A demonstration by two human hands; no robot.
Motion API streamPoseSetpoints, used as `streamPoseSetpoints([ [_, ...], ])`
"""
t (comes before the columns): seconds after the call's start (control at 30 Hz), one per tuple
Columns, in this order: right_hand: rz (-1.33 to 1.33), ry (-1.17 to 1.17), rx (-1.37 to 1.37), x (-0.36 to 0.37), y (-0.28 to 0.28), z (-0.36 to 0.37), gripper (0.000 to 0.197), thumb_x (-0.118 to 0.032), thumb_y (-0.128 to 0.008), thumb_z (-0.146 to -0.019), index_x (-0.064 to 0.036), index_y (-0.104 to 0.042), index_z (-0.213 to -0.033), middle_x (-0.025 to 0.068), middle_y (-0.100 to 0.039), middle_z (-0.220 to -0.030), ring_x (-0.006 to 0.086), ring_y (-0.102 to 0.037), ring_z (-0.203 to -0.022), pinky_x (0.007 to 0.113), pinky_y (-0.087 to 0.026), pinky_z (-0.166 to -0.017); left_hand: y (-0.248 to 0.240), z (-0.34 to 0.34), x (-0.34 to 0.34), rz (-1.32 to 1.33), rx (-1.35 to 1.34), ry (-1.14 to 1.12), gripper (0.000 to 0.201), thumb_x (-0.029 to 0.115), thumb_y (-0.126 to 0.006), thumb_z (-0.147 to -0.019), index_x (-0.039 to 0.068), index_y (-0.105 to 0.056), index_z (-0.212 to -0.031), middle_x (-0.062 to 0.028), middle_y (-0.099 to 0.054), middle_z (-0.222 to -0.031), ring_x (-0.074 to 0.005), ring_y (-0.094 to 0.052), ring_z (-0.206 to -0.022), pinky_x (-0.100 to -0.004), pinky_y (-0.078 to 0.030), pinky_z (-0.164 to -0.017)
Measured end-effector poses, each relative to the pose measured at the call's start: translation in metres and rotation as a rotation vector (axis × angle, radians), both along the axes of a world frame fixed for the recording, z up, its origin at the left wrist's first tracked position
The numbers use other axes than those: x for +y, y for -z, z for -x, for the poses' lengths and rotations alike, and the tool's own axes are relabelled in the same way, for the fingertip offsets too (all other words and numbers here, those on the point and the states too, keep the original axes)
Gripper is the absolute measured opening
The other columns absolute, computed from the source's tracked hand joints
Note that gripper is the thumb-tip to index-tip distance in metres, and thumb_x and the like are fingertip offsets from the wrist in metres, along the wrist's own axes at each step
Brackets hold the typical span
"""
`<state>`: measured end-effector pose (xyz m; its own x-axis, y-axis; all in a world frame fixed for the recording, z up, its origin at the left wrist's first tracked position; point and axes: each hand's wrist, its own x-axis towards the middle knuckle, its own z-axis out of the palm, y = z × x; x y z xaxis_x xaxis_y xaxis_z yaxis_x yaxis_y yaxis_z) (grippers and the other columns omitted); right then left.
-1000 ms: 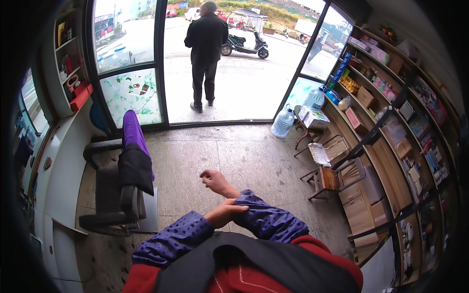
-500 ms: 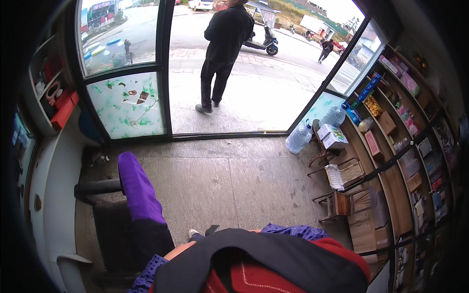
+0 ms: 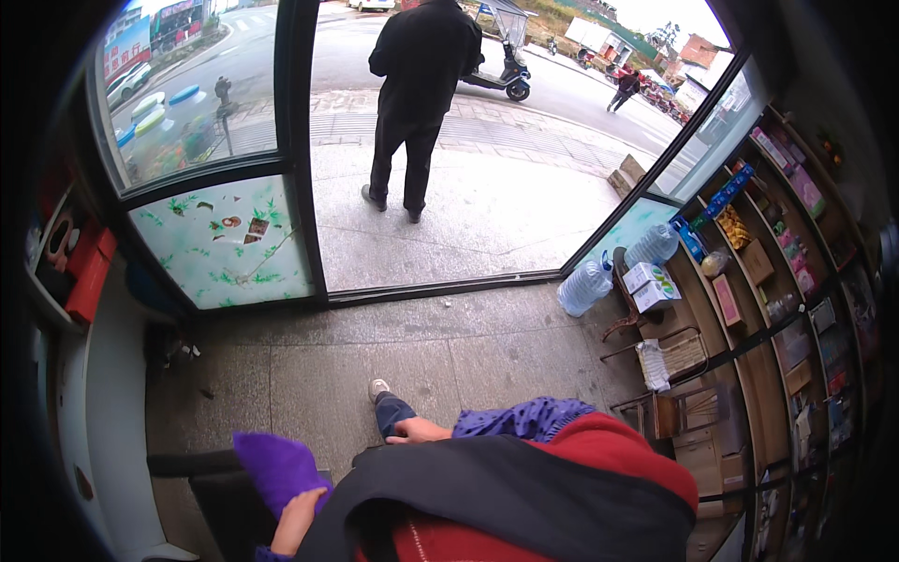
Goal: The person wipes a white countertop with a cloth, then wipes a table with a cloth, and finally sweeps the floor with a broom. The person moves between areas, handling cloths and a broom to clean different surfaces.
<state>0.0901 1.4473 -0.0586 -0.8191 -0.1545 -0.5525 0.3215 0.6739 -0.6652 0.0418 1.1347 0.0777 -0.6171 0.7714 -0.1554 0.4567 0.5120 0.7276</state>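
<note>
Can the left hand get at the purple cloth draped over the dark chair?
Probably yes: the left hand already lies against the purple cloth on the dark chair, with nothing between them.
</note>
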Motion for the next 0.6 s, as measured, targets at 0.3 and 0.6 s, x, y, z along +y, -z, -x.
streamPoseSetpoints([
  [0.3, -0.043, -0.025, -0.052, 0.105, 0.014, 0.233, 0.046, -0.044, -0.052, -0.083, 0.0003, -0.063, -0.09, 0.0181, -0.063, -0.077, 0.0299, -0.062, -0.072, 0.039, -0.046, -0.065, -0.018, 0.17, 0.103, -0.196, -0.168, -0.357, 0.035, 0.018, -0.058, -0.08, 0.002, -0.053, -0.111, -0.0165, -0.06, -0.103, -0.0306, -0.057, -0.096, -0.0349, -0.045, -0.081],
  [0.6, 0.031, 0.128, 0.027, 0.175, 0.025, 0.368, 0.03, -0.023, -0.057, -0.08, 0.0031, -0.06, -0.093, 0.0117, -0.063, -0.068, 0.017, -0.061, -0.056, 0.029, -0.049, -0.054, -0.003, 0.393, 0.03, -0.775, 0.124, -1.022, 0.025, 0.011, -0.056, -0.086, 0.0, -0.055, -0.109, -0.006, -0.061, -0.098, -0.0109, -0.057, -0.09, -0.025, -0.046, -0.08],
])
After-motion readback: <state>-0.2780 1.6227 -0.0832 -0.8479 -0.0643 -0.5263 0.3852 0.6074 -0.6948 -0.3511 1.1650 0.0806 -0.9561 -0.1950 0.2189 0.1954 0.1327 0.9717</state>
